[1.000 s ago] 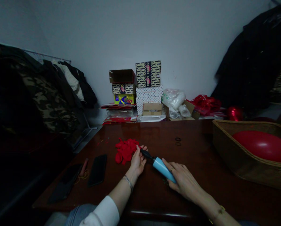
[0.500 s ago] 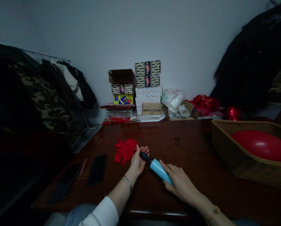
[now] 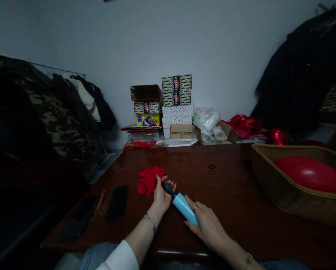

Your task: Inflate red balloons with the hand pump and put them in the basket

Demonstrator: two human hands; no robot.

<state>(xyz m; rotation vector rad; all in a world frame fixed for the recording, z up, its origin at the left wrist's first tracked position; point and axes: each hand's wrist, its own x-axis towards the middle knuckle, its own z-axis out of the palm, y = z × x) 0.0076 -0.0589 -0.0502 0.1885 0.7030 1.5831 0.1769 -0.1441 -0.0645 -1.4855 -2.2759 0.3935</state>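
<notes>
A light-blue hand balloon pump (image 3: 185, 209) with a black tapered nozzle slants over the table between my hands. My right hand (image 3: 209, 224) is closed around the rear of its blue barrel. My left hand (image 3: 161, 195), palm up, holds the black nozzle end, its thumb along one side and its fingers loosely curled on the other. Just beyond the left fingers lies a crumpled pile of red balloons (image 3: 149, 182), limp and flat. The nozzle's tip is partly hidden by the left thumb, so I cannot tell whether a balloon is on it.
On the right, a wicker basket (image 3: 272, 180) holds an inflated red balloon (image 3: 310, 174). Two black rings (image 3: 211, 167) lie mid-table (image 3: 230, 210). Dark phone-like slabs (image 3: 117, 203) and a reddish stick (image 3: 101, 200) with yellow bands are at left. Stacked boxes (image 3: 177, 90) stand behind the table.
Both hands and the pump have shifted a little to the left, the right hand also slightly nearer to me. The grip looks the same, and the red balloon pile stays put.
</notes>
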